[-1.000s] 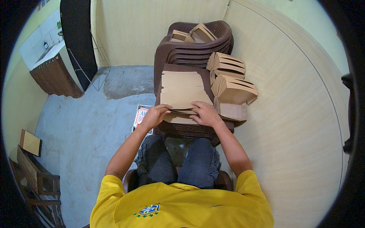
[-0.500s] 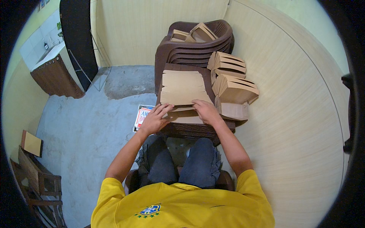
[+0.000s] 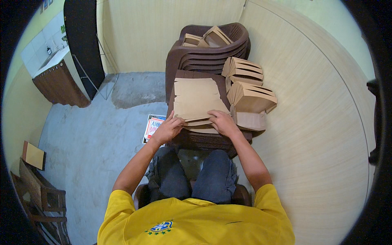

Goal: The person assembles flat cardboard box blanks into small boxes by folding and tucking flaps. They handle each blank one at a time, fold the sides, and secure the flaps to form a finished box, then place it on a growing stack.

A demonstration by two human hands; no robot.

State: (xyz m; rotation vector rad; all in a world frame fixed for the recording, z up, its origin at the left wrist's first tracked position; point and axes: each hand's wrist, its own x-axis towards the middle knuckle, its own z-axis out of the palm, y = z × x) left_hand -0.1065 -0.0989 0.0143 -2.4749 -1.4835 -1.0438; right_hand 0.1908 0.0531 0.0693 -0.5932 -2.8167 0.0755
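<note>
"Two hands on the cardboard?"

"Yes. On my feed the left hand meets the near left corner of the brown cardboard sheet, the right hand its near right."

"Fingers?"

"Bent at the edge; I cannot tell whether either hand clamps it."

"And the sheet?"

"On a dark brown seat, layers showing beneath its near edge, folded cardboard pieces just to its right."
</note>
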